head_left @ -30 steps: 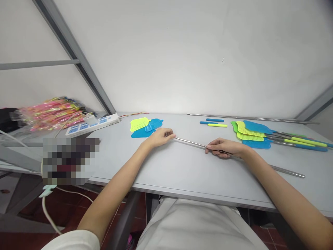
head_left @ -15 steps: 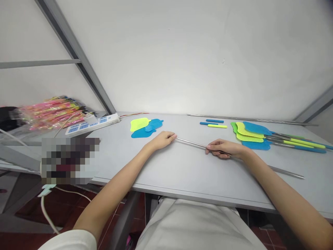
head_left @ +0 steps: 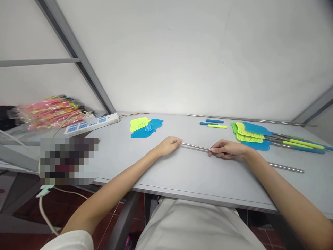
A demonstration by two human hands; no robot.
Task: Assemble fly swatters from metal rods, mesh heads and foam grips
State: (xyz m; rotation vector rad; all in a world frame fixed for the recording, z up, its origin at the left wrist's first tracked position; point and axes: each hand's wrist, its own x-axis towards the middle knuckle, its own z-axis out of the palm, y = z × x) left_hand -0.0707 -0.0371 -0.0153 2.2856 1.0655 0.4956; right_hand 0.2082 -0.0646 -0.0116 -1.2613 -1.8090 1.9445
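A thin metal telescopic rod (head_left: 195, 147) runs between my two hands over the middle of the table. My left hand (head_left: 169, 145) pinches its narrow left end. Farther along, my right hand (head_left: 225, 149) is closed around the rod, which passes behind my right forearm. Its thicker end shows again past that forearm. Behind my left hand lie loose fly swatter heads, a yellow one (head_left: 139, 124) and two blue ones (head_left: 143, 133). Beyond my right hand are two blue handle grips (head_left: 214, 121) and a yellow handle grip (head_left: 217, 126).
Several fly swatters with rods and handles (head_left: 253, 133) are piled on the right. More metal rods (head_left: 249, 119) lie along the wall. A white power strip (head_left: 91, 125) and plastic-wrapped colourful items (head_left: 52, 109) are at the left. The table's front edge (head_left: 187, 196) is near my body.
My left hand has moved a little right and toward me, closer to my right hand. My right hand has shifted slightly right, and the rod's thick end has risen a little in view.
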